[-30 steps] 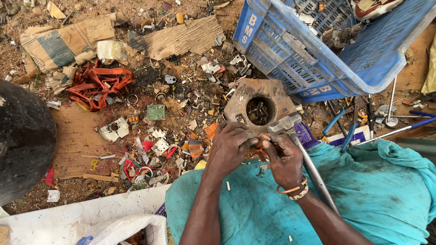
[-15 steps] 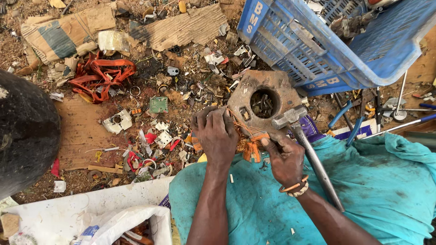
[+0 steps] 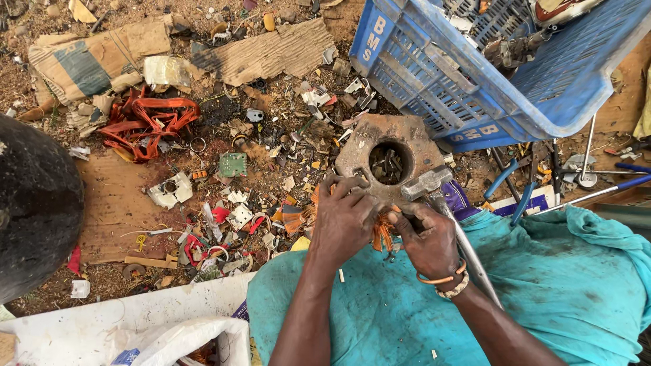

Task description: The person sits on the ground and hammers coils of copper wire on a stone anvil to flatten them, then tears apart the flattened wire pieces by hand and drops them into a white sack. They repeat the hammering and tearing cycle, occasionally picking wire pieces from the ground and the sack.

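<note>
- The left hand [image 3: 346,218] lies palm down with its fingers curled over the near edge of a rusty, roughly hexagonal metal block with a round hole through its middle [image 3: 388,157], pressing it down on the littered ground.
- The right hand [image 3: 426,234] is closed in a pinch on a tuft of orange-copper wire strands [image 3: 384,230] that sits just below the block's near edge, between the two hands. How firmly the fingertips bite is hard to tell, since the knuckles hide them.
- A steel hammer with a long metal handle [image 3: 434,186] rests just beyond the right hand's knuckles, its head against the block's right corner and its shaft running back past the wrist over the teal cloth [image 3: 556,285]. Neither hand grips it.
- Doing this well looks to call for steady downward weight from the left hand so the block cannot rock, while the right hand takes the strands close to where they leave the metal rather than at their loose tips.
- Small dark scraps lie inside the hole, ahead of the left fingertips.
- A blue slotted plastic crate [image 3: 475,74] stands tilted beyond the right hand, touching or nearly touching the block's far corner.
- A small green circuit board [image 3: 233,163] lies well to the left of the left hand among broken scrap.
</note>
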{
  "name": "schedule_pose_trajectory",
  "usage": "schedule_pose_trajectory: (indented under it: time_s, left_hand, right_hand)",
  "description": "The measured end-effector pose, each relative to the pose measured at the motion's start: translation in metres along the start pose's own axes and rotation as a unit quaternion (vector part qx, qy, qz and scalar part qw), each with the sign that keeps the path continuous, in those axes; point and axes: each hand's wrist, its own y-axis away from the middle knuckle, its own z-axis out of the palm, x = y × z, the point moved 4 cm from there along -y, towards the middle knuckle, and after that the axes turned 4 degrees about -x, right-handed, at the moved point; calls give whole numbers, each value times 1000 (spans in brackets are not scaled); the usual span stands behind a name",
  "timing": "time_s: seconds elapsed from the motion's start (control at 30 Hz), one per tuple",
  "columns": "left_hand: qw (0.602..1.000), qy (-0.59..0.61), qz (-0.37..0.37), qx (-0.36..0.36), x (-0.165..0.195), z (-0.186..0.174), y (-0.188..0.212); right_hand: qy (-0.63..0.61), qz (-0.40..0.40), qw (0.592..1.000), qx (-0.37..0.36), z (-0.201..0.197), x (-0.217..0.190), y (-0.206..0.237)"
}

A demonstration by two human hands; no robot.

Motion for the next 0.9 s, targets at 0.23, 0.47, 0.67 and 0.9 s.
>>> schedule_pose_trajectory:
  time_s: [0.23, 0.47, 0.67, 0.9]
  left_hand:
    - [982, -134, -74, 113, -6, -8, -8]
    - [975, -29, -164, 146, -27, -31, -5]
    - [998, 51, 5, 23, 3, -15, -14]
    - [999, -29, 23, 16, 8, -4, -13]
  right_hand:
    - [-48, -111, 993, -16, 7, 2, 1]
    - [-38, -19, 999, 17, 4, 15, -2]
    - [-14, -82, 996, 1, -9, 1, -5]
    - [100, -113, 989, 2, -6, -11, 0]
